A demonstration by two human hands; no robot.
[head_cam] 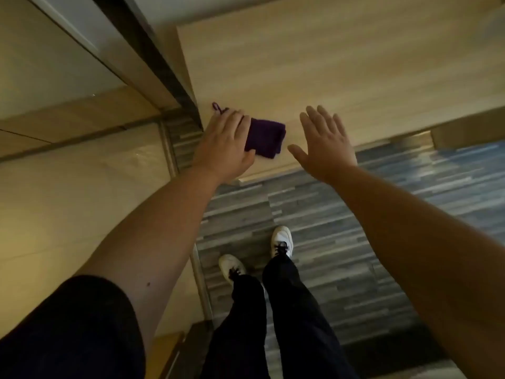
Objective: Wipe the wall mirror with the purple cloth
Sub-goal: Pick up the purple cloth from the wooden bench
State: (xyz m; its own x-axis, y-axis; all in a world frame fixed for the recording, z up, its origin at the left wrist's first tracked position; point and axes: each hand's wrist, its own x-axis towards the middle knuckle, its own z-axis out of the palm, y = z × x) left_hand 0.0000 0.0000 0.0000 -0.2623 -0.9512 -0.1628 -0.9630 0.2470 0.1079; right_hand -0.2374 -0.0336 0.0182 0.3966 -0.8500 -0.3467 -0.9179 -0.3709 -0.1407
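A folded purple cloth [267, 138] lies near the front left corner of a light wooden top [328, 64], with a small loop sticking out at its far left end. My left hand [224, 149] covers the cloth's left half, fingers laid over it and thumb against its near edge. My right hand [325, 149] hovers just right of the cloth, palm down, fingers spread, holding nothing. A glossy, reflective panel [82, 192] with a thin metal edge runs along the left. I cannot tell whether it is the wall mirror.
The wooden top's front edge [262, 175] runs just below my hands. Grey striped flooring [355, 214] spreads beneath, where my white shoes [281, 240] stand. A dark frame strip [153, 58] runs diagonally at the upper left.
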